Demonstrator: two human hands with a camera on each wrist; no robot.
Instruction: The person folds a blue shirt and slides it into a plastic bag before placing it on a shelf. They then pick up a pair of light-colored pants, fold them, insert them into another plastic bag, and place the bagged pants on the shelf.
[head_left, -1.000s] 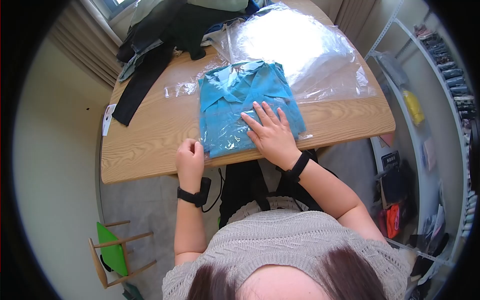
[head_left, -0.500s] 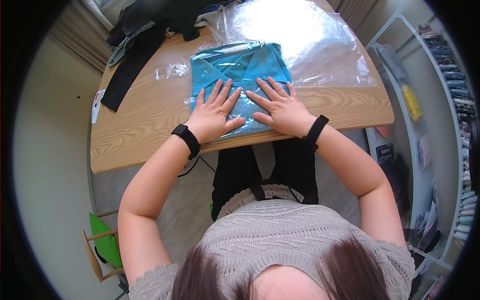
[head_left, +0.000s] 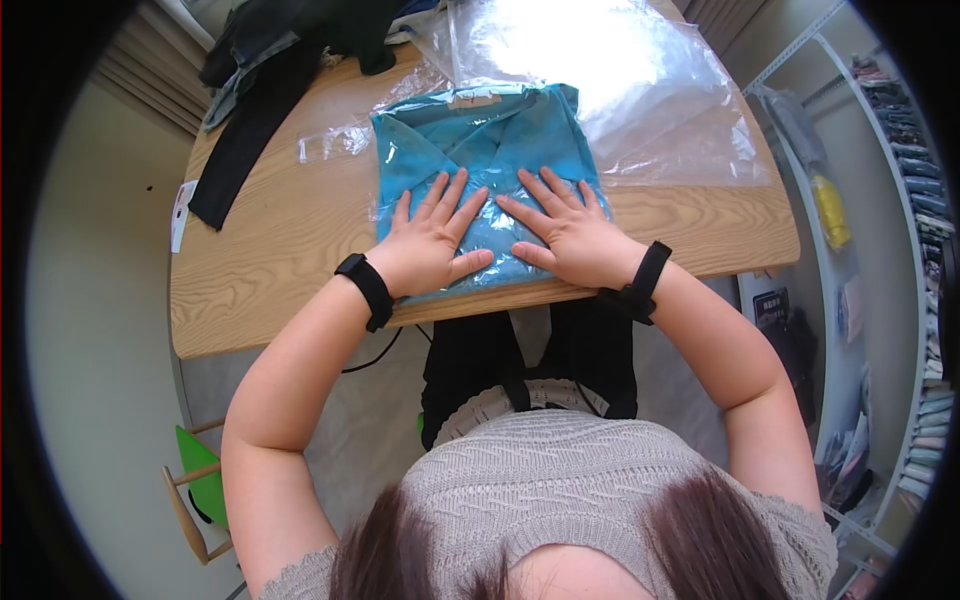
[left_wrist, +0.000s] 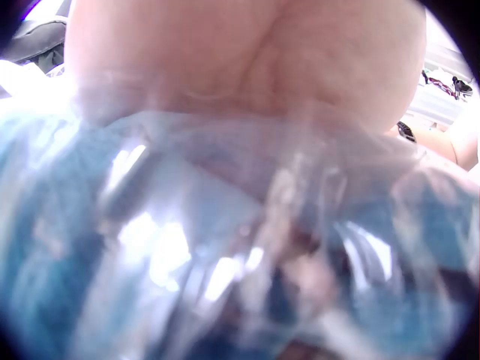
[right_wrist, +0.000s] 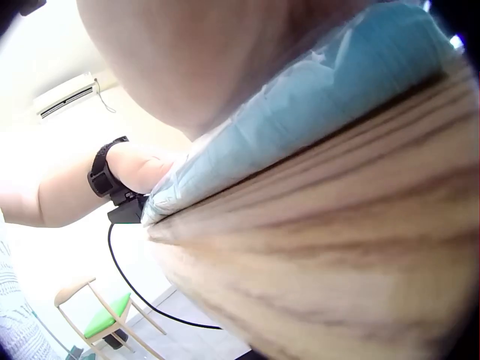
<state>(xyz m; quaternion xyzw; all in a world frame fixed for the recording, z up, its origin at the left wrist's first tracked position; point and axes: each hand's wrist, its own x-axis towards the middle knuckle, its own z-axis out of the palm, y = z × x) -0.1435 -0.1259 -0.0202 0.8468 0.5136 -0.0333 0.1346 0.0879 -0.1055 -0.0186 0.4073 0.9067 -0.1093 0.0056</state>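
A folded blue shirt in a clear plastic bag lies at the near edge of the wooden table. My left hand lies flat on its near left part, fingers spread and straight. Beside it, my right hand presses flat on the near right part. In the left wrist view the palm sits on shiny plastic over blue cloth. From the right wrist, the bagged shirt shows at the table edge under the palm.
A large sheet of clear plastic covers the far right of the table. Dark clothes are heaped at the far left. A paper tag lies at the left edge. A green chair stands on the floor; shelves run along the right.
My left hand, curled at the table edge a second ago, now lies flat on the bagged shirt next to the right. Both hands have since slid slightly along the bag.
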